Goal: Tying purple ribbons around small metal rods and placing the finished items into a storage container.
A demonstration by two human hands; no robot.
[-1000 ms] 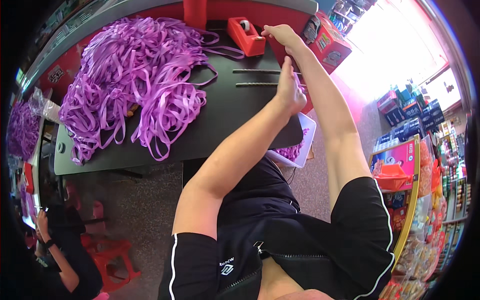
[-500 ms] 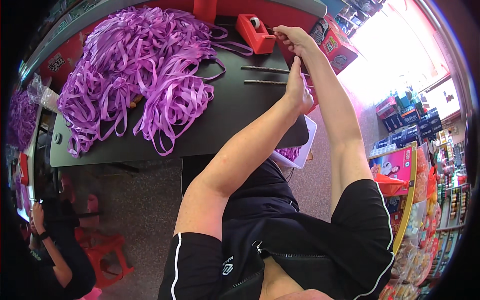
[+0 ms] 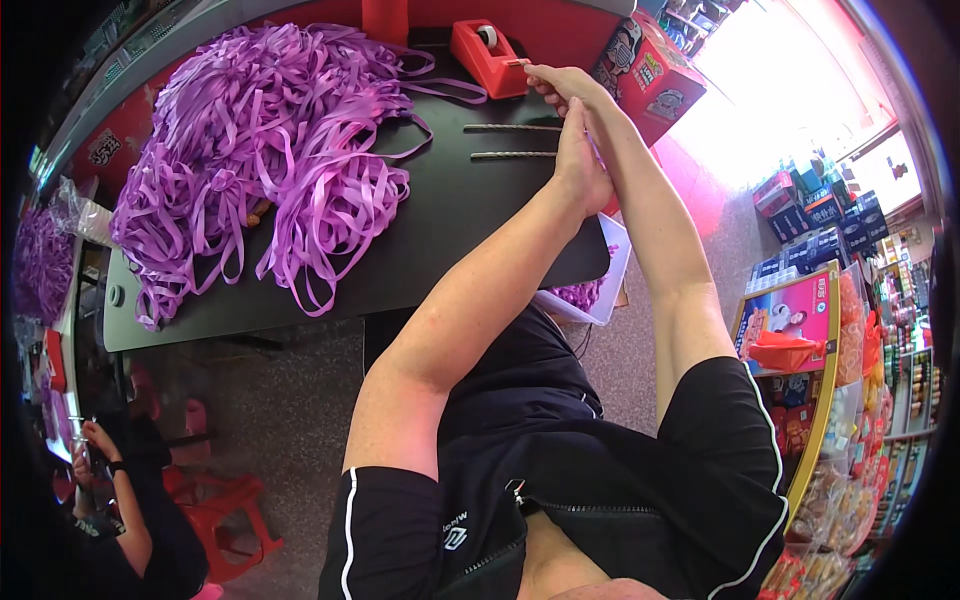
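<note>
My right hand (image 3: 562, 86) reaches to the front end of a red tape dispenser (image 3: 494, 66) holding a small white roll. Its fingertips are pinched together close by the dispenser's cutting end; what is between them is too small to make out. Just below, my left hand (image 3: 582, 172) is upright at the table's right edge, thumb up, with its other fingers hidden behind the palm. A sliver of purple shows beside it. Two thin twisted metal rods (image 3: 512, 155) extend over the black tabletop toward my left hand.
A big heap of purple ribbon loops (image 3: 250, 150) covers the left of the black table (image 3: 420, 250). Below its right corner stands a white bin (image 3: 612, 290) with purple ribbon inside. A red carton (image 3: 650, 75) is beyond my right hand. At far left, another person (image 3: 125, 500) sits near a red stool (image 3: 225, 525).
The view has shifted slightly, moving the table and ribbon a little left. Both hands stay near the dispenser, my right fingertips now closer to its front end. The other person's arms have shifted.
</note>
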